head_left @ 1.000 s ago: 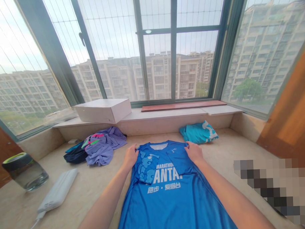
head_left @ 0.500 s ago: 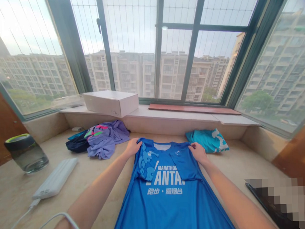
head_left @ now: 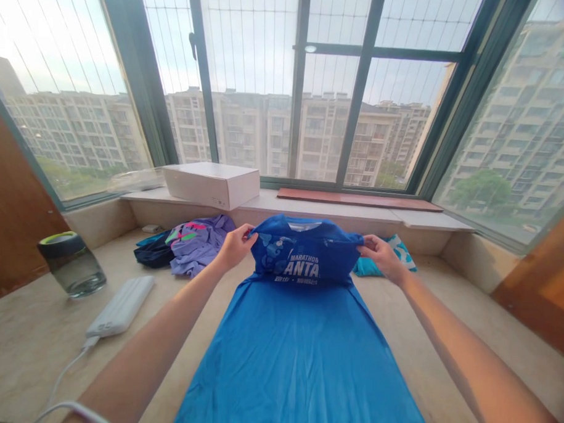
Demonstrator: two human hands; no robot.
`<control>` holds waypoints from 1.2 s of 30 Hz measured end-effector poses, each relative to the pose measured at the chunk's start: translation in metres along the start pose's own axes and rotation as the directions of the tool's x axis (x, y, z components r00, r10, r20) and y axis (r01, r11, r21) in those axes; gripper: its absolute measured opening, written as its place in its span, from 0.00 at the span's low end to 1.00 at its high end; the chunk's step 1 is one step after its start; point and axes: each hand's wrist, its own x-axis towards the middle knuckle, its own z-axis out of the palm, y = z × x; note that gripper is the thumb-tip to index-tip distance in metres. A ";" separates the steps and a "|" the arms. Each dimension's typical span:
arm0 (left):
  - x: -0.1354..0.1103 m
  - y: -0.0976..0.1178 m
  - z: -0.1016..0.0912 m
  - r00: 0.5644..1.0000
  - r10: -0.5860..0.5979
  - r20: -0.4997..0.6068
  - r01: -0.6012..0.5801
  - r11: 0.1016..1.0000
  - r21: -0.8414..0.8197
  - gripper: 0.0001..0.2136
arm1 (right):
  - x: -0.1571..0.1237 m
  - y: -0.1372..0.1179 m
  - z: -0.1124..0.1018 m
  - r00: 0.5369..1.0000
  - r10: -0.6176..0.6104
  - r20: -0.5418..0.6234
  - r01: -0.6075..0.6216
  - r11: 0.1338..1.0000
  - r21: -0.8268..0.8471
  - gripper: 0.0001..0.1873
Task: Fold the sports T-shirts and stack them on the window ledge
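A blue running shirt [head_left: 291, 347] with white lettering lies lengthwise on a beige stone window ledge [head_left: 452, 316]. My left hand [head_left: 234, 245] pinches its left shoulder and my right hand [head_left: 380, 256] pinches its right shoulder. Both hands hold the collar end lifted off the ledge, so the chest print stands upright facing me. The lower part of the shirt still lies flat toward me.
A pile of purple and dark clothes [head_left: 185, 242] lies at the left, a folded teal garment [head_left: 394, 257] behind my right hand. A white box [head_left: 211, 183] sits on the sill. A white power bank [head_left: 121, 306] with cable and a lidded glass jar [head_left: 71, 265] stand left.
Both hands have raised the shirt's collar end off the ledge; a moment ago it lay flat under them. The camera has turned slightly left.
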 end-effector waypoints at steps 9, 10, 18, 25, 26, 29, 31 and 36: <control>-0.134 0.003 -0.017 0.822 0.102 0.560 -0.253 0.947 0.199 0.09 | -0.133 0.028 -0.002 0.877 0.202 0.435 0.032 0.881 -0.473 0.38; -0.140 0.005 -0.017 0.806 0.107 0.582 -0.276 0.938 0.211 0.10 | -0.137 0.027 0.000 0.878 0.208 0.431 0.044 0.861 -0.507 0.41; -0.148 0.016 -0.011 0.698 0.157 0.699 -0.375 0.911 0.170 0.21 | -0.134 0.015 0.030 0.916 0.131 0.380 0.165 0.738 -0.654 0.23; -0.156 0.025 -0.021 0.610 0.183 0.771 -0.363 0.929 0.067 0.16 | -0.145 0.012 0.012 0.902 0.037 0.430 0.210 0.832 -0.513 0.13; -0.157 0.026 -0.022 0.606 0.196 0.771 -0.365 0.930 0.050 0.14 | -0.147 0.010 0.010 0.902 0.045 0.430 0.194 0.846 -0.496 0.13; -0.156 0.029 -0.020 0.594 0.254 0.763 -0.372 0.928 -0.019 0.12 | -0.152 0.001 0.014 0.908 0.054 0.416 0.148 0.887 -0.437 0.13; -0.151 0.031 -0.012 0.607 0.266 0.749 -0.370 0.929 -0.030 0.13 | -0.155 -0.008 0.027 0.900 0.057 0.431 0.137 0.904 -0.406 0.17; -0.144 0.036 0.009 0.617 0.260 0.743 -0.415 0.910 0.026 0.21 | -0.166 -0.027 0.063 0.791 0.114 0.602 0.246 0.841 -0.482 0.35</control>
